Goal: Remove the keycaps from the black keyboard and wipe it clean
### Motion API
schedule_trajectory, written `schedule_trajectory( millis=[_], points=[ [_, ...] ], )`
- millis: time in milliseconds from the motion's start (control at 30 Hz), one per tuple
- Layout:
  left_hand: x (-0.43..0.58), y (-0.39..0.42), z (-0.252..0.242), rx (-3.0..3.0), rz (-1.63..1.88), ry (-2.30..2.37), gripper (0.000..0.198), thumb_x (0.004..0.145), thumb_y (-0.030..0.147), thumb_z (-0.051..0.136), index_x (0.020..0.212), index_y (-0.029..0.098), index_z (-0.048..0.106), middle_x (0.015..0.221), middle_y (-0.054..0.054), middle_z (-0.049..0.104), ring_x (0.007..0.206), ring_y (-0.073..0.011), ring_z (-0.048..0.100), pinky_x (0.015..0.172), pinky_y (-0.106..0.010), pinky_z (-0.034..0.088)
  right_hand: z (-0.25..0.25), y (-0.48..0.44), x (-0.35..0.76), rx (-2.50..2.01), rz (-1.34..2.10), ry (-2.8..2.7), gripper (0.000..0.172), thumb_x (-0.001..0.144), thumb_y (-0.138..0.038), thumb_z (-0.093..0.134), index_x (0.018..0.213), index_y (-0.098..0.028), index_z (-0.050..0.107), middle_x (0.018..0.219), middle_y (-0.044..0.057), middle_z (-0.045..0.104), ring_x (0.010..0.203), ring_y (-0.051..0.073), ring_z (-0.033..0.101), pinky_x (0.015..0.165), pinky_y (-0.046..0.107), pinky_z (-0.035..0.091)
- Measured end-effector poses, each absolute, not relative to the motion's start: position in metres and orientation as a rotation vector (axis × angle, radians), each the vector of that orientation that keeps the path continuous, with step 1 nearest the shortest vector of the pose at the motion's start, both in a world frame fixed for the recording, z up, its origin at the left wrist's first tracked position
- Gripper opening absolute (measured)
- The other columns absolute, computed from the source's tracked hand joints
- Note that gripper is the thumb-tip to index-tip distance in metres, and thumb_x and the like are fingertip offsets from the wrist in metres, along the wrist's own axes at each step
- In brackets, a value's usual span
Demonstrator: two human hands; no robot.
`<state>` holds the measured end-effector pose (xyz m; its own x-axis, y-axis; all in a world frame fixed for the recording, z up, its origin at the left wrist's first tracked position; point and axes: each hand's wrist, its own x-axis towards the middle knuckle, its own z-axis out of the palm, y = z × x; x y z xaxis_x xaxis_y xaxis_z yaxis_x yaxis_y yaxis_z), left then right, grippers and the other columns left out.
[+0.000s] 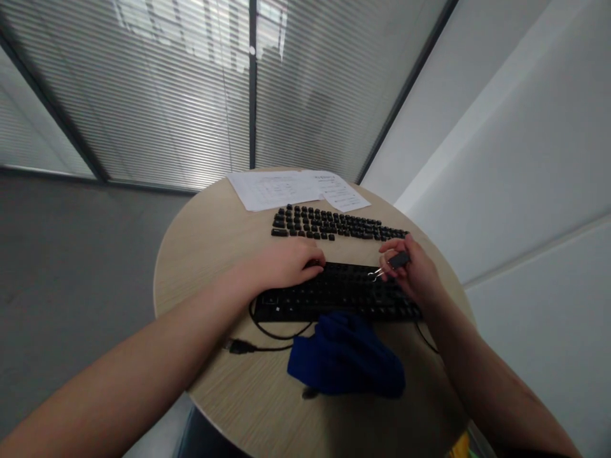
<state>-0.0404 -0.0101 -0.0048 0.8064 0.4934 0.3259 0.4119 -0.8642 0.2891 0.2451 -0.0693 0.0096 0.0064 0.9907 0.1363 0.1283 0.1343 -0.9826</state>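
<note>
A black keyboard (305,305) lies on the round table, its key area dark and hard to read in detail. My left hand (291,262) is closed over its upper left edge, thumb and fingers curled against it; the fingertips are partly hidden. Above the keyboard's right half, my right hand (414,267) grips a wire keycap puller (399,259) by its dark handle. The puller's wire ends point left and down, close over the keys. Behind the keyboard, many loose black keycaps (329,221) are laid out in rows.
A crumpled blue cloth (348,356) overlaps the keyboard's front edge. The keyboard's cable ends in a black USB plug (241,346) at the front left. Printed paper sheets (281,189) lie at the far side of the wooden table (200,242). A blinds-covered glass partition (181,95) stands behind.
</note>
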Motion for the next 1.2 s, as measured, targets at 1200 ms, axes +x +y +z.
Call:
schedule_trajectory(
  millis=[1200],
  points=[
    [-0.026, -0.018, -0.019, 2.63, 0.396, 0.667, 0.038, 0.085, 0.031, 0.079, 0.12, 0.019, 0.07, 0.132, -0.012, 0.064, 0.124, -0.0279, 0.061, 0.11, -0.044, 0.046, -0.036, -0.094, 0.232, -1.205, 1.08, -1.837, 0.028, 0.101, -0.045, 0.048, 0.087, -0.021, 0.053, 0.066, -0.003, 0.052, 0.057, 0.013, 0.046, 0.054, 0.026, 0.036]
  ],
)
